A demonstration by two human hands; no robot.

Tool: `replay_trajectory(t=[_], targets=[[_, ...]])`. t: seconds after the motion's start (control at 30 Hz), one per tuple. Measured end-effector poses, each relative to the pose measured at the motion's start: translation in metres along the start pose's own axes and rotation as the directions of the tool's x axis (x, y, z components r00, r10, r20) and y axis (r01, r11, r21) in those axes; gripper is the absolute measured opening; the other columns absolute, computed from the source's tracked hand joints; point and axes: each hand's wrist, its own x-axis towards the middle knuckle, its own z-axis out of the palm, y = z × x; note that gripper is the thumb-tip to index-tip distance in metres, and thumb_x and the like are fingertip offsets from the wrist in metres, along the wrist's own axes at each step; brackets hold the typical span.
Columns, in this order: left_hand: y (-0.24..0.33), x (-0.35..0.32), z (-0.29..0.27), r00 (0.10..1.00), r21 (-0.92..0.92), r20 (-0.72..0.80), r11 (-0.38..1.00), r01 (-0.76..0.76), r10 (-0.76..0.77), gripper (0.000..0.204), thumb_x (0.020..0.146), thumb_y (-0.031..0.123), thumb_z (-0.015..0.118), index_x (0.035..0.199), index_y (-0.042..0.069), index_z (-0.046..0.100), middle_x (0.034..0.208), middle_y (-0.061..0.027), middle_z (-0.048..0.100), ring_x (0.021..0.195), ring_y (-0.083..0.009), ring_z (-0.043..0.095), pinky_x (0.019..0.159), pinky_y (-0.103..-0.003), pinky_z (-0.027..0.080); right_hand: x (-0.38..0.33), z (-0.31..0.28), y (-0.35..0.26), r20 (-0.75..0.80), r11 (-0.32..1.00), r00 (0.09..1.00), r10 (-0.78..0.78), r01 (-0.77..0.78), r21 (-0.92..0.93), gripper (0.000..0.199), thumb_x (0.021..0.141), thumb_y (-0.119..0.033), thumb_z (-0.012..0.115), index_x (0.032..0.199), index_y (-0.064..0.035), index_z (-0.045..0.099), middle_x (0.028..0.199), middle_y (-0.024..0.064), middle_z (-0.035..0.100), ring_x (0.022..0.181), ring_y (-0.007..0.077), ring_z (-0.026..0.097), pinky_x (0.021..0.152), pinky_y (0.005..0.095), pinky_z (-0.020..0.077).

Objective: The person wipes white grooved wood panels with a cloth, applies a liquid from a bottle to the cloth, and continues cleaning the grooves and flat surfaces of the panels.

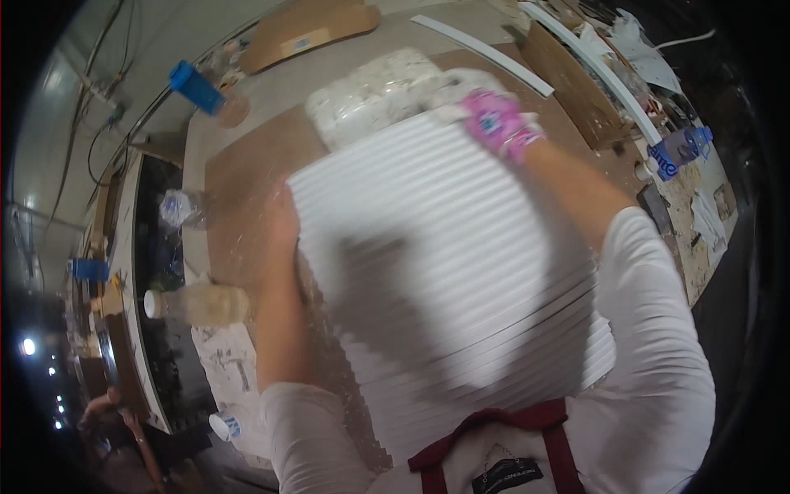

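A stack of white ribbed panels (428, 222) lies in front of me, its layers showing at the near right edge. My left hand (282, 216) is bare and rests against the stack's far left edge; its fingers are blurred and partly hidden. At the far right corner is my right hand (496, 123), in a pink patterned glove or wrap. Whitish material shows around its fingertips, so I cannot make out how they are bent. Just beyond the panels sits a clear plastic-wrapped white bundle (374, 95), close to the right hand.
A blue-topped bottle (196, 89) stands far left. Along the left edge lie a bottle of yellowish liquid (202, 305) and a clear bottle (183, 208). Cardboard (309, 33) and a white strip (485, 53) lie at the back. Another bottle (679, 151) is at right. A person (123, 432) appears lower left.
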Motion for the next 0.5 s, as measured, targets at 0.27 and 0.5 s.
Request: replay_trajectory(t=[0.27,0.5], targets=[[0.040,-0.013,0.004,0.912,-0.895,0.190,0.317,0.312,-0.362,0.059,0.101,0.047,0.031,0.130,-0.001,0.049,0.127,-0.0138,0.056,0.120,-0.0269,0.048,0.108,-0.035,0.030,0.003,0.016,-0.079,-0.302,0.957,0.920,-0.249,0.281,0.066,0.026,0.088,-0.023,0.055,0.106,-0.0048,0.060,0.100,0.0172,0.063,0.090,0.0299,0.063,0.079,0.0387,0.0522],[0.044,-0.008,-0.016,0.855,-0.895,0.438,-0.045,0.444,-0.276,0.067,0.100,0.055,0.024,0.139,0.002,0.036,0.140,-0.0103,0.043,0.128,-0.0208,0.040,0.114,-0.032,0.021,0.043,0.096,-0.279,-0.154,0.865,0.890,-0.428,0.453,0.215,0.015,0.083,-0.014,0.054,0.093,-0.0050,0.060,0.085,0.0177,0.063,0.084,0.0336,0.063,0.076,0.0403,0.0515]])
